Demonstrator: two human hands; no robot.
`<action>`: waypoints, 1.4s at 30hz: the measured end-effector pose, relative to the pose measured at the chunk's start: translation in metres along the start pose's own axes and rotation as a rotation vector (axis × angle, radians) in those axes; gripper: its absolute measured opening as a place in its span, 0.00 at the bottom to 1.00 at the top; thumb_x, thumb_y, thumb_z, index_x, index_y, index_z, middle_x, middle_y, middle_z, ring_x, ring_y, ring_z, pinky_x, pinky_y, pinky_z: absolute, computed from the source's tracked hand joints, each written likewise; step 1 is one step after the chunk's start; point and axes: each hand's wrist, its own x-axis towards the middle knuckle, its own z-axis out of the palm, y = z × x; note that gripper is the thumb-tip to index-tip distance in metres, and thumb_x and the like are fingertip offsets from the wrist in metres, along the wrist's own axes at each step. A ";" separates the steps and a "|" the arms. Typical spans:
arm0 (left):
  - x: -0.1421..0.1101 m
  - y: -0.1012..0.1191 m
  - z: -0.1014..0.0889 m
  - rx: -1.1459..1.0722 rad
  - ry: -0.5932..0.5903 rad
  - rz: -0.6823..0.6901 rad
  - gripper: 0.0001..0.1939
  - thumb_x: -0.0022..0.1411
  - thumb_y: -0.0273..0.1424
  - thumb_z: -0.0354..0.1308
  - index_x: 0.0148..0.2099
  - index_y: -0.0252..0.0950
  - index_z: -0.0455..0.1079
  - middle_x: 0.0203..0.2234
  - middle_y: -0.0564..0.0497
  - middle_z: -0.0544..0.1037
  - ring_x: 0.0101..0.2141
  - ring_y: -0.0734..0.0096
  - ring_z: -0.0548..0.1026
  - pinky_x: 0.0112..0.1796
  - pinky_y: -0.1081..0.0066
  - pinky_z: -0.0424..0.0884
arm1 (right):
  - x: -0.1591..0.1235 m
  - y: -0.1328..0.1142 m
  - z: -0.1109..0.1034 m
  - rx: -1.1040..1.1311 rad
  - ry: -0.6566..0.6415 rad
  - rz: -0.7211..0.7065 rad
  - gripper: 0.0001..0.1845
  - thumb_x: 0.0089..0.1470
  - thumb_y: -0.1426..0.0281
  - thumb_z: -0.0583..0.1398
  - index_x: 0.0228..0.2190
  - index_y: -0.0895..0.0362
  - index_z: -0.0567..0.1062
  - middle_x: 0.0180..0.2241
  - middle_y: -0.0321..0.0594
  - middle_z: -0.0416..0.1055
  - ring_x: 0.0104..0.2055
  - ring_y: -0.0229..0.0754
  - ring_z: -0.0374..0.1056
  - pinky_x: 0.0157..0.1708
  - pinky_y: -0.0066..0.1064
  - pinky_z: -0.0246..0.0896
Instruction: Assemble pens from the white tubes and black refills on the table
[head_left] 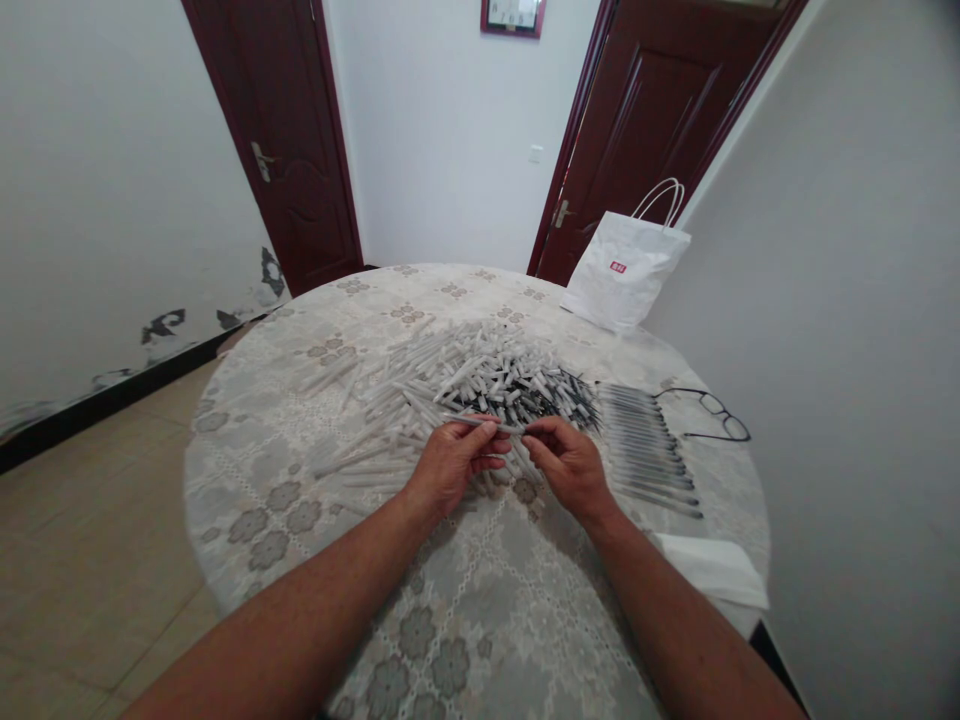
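Observation:
My left hand (454, 462) is closed around a slim, pale grey pen (511, 429), held level above the table. At the pen's right end, the fingers of my right hand (571, 466) pinch a small dark tip. Just beyond both hands spreads a loose heap of whitish pen barrels (386, 440), short white caps (480, 365) and thin dark pen parts (574, 390). To the right of my right hand, several grey pens with dark ends (649, 445) lie side by side in a neat row.
A patterned cloth covers the round table (420, 640). Eyeglasses (712, 405) lie beyond the row of pens. A white paper bag (626, 265) stands at the back right, and a folded white item (712, 570) lies by the right edge. Walls and two doors surround the table.

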 end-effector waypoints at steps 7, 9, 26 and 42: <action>-0.001 0.002 0.000 0.014 -0.019 -0.023 0.15 0.57 0.35 0.69 0.44 0.30 0.76 0.37 0.39 0.83 0.31 0.66 0.82 0.30 0.70 0.79 | 0.000 0.001 -0.003 -0.006 -0.066 0.050 0.15 0.62 0.57 0.59 0.34 0.55 0.77 0.20 0.33 0.69 0.22 0.37 0.64 0.25 0.27 0.59; -0.002 0.001 0.000 0.019 -0.029 -0.026 0.15 0.57 0.35 0.69 0.43 0.30 0.76 0.37 0.39 0.82 0.31 0.66 0.82 0.30 0.70 0.79 | -0.001 0.000 -0.004 -0.029 -0.097 0.043 0.18 0.64 0.56 0.57 0.31 0.55 0.76 0.19 0.33 0.68 0.22 0.37 0.64 0.25 0.27 0.58; -0.003 0.000 0.001 0.005 -0.051 -0.014 0.15 0.57 0.35 0.69 0.43 0.31 0.76 0.37 0.40 0.82 0.31 0.66 0.81 0.30 0.70 0.78 | -0.004 -0.007 -0.004 -0.164 -0.123 -0.089 0.12 0.65 0.61 0.53 0.35 0.54 0.72 0.28 0.37 0.71 0.31 0.41 0.67 0.33 0.30 0.61; -0.005 0.000 0.003 -0.021 -0.052 -0.011 0.15 0.55 0.35 0.70 0.41 0.31 0.76 0.35 0.41 0.83 0.29 0.67 0.80 0.28 0.71 0.77 | -0.007 -0.005 -0.003 -0.130 -0.104 -0.072 0.12 0.66 0.60 0.53 0.37 0.53 0.70 0.27 0.36 0.68 0.30 0.40 0.66 0.31 0.30 0.61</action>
